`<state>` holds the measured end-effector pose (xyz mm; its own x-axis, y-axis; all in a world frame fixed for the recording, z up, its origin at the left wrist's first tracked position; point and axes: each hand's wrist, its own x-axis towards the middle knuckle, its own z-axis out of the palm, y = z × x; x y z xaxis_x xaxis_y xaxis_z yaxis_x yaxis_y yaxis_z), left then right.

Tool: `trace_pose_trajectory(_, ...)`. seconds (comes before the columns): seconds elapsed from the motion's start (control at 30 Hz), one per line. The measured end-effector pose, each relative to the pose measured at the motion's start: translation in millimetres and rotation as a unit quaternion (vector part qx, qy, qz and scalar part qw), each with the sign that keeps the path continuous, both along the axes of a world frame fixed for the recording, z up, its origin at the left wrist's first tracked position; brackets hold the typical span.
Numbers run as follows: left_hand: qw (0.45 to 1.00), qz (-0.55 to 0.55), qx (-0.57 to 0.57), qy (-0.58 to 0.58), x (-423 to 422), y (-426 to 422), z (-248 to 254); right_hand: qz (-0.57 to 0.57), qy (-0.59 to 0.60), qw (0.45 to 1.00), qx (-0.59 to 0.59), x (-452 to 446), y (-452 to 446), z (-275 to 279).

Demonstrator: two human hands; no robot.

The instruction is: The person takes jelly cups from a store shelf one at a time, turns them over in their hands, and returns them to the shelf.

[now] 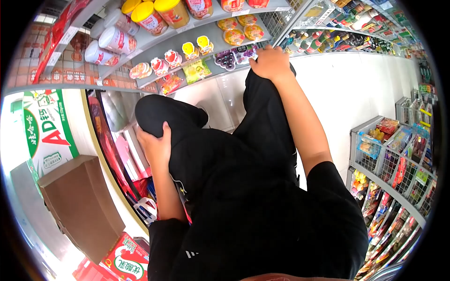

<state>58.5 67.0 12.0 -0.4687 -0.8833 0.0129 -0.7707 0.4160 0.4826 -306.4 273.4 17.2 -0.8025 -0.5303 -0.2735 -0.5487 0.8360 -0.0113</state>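
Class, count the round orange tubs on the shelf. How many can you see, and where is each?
4, in two rows beyond the right hand: upper-left tub, upper-right tub, lower-left tub, lower-right tub. Others may be hidden behind.

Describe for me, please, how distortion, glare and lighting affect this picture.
Head view: wide-lens curvature bows the grey shelf, inside a dark rounded border; head view: glare whitens the left edge beside the green-and-white panel; head view: the black shirt loses fold detail; head view: left hand and right hand look reasonably sharp.
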Motion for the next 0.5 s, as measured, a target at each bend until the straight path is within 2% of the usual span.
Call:
trace_pose_trajectory(0.03,1.0,-0.007,0.0,-0.017,1.4,3.3,2.3,-0.004,0.004,1.0,-0.005,-5.6,-9.1,1.1)
trace_pose_trajectory(0.1,0.999,-0.001,0.008,-0.045,1.6,10.9,7.9,0.035,-0.073,0.993,0.084,-22.5,-27.5,-2.6)
trace_pose_trajectory(0.23,0.991,0.007,0.061,-0.12,0.2,28.8,26.2,0.012,-0.159,0.985,0.072,-79.7,-64.6,-54.6)
trace_pose_trajectory(0.3,0.989,-0.012,0.06,-0.136,9.2,35.6,26.2,-0.104,-0.098,0.99,-0.005,-105.9,-76.4,-73.4)
trace_pose_trajectory(0.4,0.953,-0.018,0.085,-0.292,5.8,55.9,42.4,-0.102,-0.047,0.994,-0.006,-130.4,-76.8,-78.1)
trace_pose_trajectory(0.5,0.944,-0.001,0.109,-0.312,-0.6,49.9,39.1,-0.117,-0.007,0.992,-0.038,-152.0,-81.5,-94.7)
